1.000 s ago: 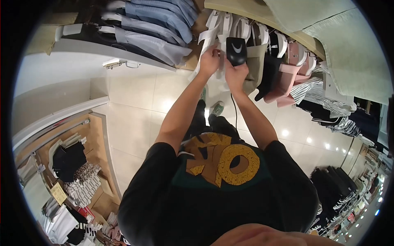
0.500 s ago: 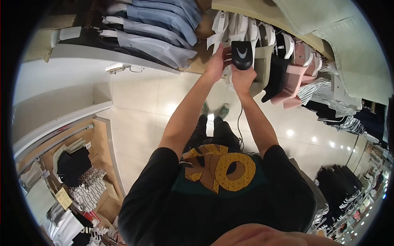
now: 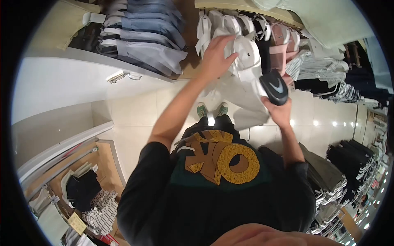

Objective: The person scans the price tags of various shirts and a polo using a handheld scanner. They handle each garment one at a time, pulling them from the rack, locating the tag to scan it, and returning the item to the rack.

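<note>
My right hand point(image 3: 280, 111) is closed round the handle of a black barcode scanner point(image 3: 274, 88) with a grey crescent mark on its head. The scanner is right of a white garment point(image 3: 242, 96) that hangs spread out from the rail. My left hand point(image 3: 217, 57) lies against the upper part of this garment, beside its white hanger point(image 3: 248, 51), with thumb and fingers apart. Part of the scanner's cable point(image 3: 249, 134) shows below the garment's hem.
Pink tops point(image 3: 280, 51) and striped garments point(image 3: 314, 67) hang farther right on the same rail. Blue and pale shirts point(image 3: 150, 51) hang at the upper left above a white ledge point(image 3: 90, 65). Dark trousers point(image 3: 353, 160) hang at the right. Tiled floor point(image 3: 137, 98) lies below.
My right hand has moved right and down with the scanner, away from my left hand. My left hand has spread against the white garment, which now swings out towards me.
</note>
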Available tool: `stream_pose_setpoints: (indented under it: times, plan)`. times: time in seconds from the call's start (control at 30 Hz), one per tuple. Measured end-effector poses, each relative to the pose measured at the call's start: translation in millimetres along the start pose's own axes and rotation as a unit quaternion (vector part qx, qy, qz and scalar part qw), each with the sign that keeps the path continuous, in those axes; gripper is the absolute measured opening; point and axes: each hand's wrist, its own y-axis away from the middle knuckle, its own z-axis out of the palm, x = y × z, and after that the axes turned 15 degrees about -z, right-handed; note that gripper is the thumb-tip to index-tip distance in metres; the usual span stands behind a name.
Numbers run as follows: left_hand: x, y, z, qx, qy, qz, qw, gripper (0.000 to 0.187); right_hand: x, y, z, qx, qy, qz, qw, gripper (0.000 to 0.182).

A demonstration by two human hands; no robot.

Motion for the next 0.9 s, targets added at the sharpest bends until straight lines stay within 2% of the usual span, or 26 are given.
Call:
stream_pose_setpoints:
  times: [0.03,0.07,0.1,0.13,0.17,0.2,0.23,0.27,0.33,0.37,0.4,0.43,0.47,0.53,0.6,0.67,0.7,0.73,0.8,0.9]
  plan:
    - [18.9,-12.0,-10.0,-0.004,-0.011,0.079,0.997,0.055,-18.6,7.9,-22.4,-0.016,-0.017,-0.021,1.000,0.036]
    - [34.4,-24.6,-15.6,-0.006,-0.005,0.088,0.996,0.055,-35.9,15.0,-44.7,-0.023,-0.050,-0.024,0.998,0.047]
    - [48.7,-35.6,-19.3,-0.026,-0.016,0.180,0.983,0.060,-44.9,23.7,-69.6,-0.017,-0.062,0.018,0.998,0.062]
    - [66.4,-39.8,-25.0,-0.047,-0.028,0.268,0.962,0.066,-62.0,23.6,-87.7,-0.019,-0.084,-0.049,0.995,0.070]
    - [94.2,-40.6,-40.7,-0.051,-0.024,0.271,0.961,0.066,-62.0,24.8,-114.1,-0.047,-0.102,-0.053,0.992,0.071]
    - [125.6,-40.3,-60.3,-0.161,-0.095,0.173,0.967,0.063,-81.5,22.3,-129.6,-0.040,-0.090,-0.053,0.994,0.072]
    - [144.2,-37.0,-70.0,-0.264,-0.166,0.073,0.947,0.061,-86.6,15.4,-152.4,-0.089,-0.112,-0.047,0.989,0.073]
    - [148.4,-33.9,-67.9,-0.262,-0.167,0.076,0.948,0.061,-88.8,12.5,-168.8,-0.079,-0.095,-0.067,0.990,0.071]
    - [156.9,-26.3,-62.5,-0.180,-0.101,0.118,0.971,0.055,-121.5,7.8,-180.5,-0.042,-0.033,-0.066,0.996,0.060]
    - [164.7,-23.7,-64.1,-0.169,-0.101,0.091,0.976,0.044,-124.0,7.9,-190.3,-0.009,0.042,-0.108,0.993,0.053]
    - [189.5,-15.7,-73.3,-0.163,-0.105,0.087,0.977,0.044,-124.7,11.7,-200.2,0.023,0.116,-0.147,0.982,0.046]
    - [222.9,-5.0,-86.4,-0.131,-0.095,0.053,0.985,0.037,-134.8,24.2,-196.2,0.101,0.069,-0.190,0.974,0.038]
    - [243.7,2.0,-91.4,-0.096,-0.086,0.020,0.991,0.030,-138.6,39.0,-196.9,0.122,0.025,-0.252,0.960,0.033]
    - [249.8,1.5,-85.5,-0.071,-0.088,0.038,0.993,0.035,-133.3,68.4,-211.7,0.020,0.017,-0.323,0.946,0.035]
    - [276.4,14.2,-88.6,-0.034,-0.086,0.072,0.993,0.036,-113.8,78.6,-191.3,-0.089,-0.108,-0.376,0.916,0.045]
    - [303.0,24.9,-87.2,-0.027,-0.097,0.058,0.993,0.036,-89.6,89.0,-147.8,-0.088,-0.147,-0.247,0.954,0.039]
    - [314.4,29.9,-86.7,-0.026,-0.102,0.044,0.993,0.035,-63.5,86.4,-123.2,-0.076,-0.187,-0.228,0.952,0.059]
    - [324.0,36.2,-86.9,-0.019,-0.107,0.041,0.993,0.035,-40.5,74.2,-107.5,-0.075,-0.132,-0.318,0.936,0.072]
    - [340.4,48.1,-90.0,-0.013,-0.084,0.049,0.995,0.034,-15.8,61.9,-84.3,-0.075,-0.174,-0.306,0.933,0.070]
    - [360.6,60.6,-96.9,-0.002,-0.099,0.029,0.995,0.035,-14.0,50.5,-63.9,-0.061,-0.224,-0.338,0.912,0.071]
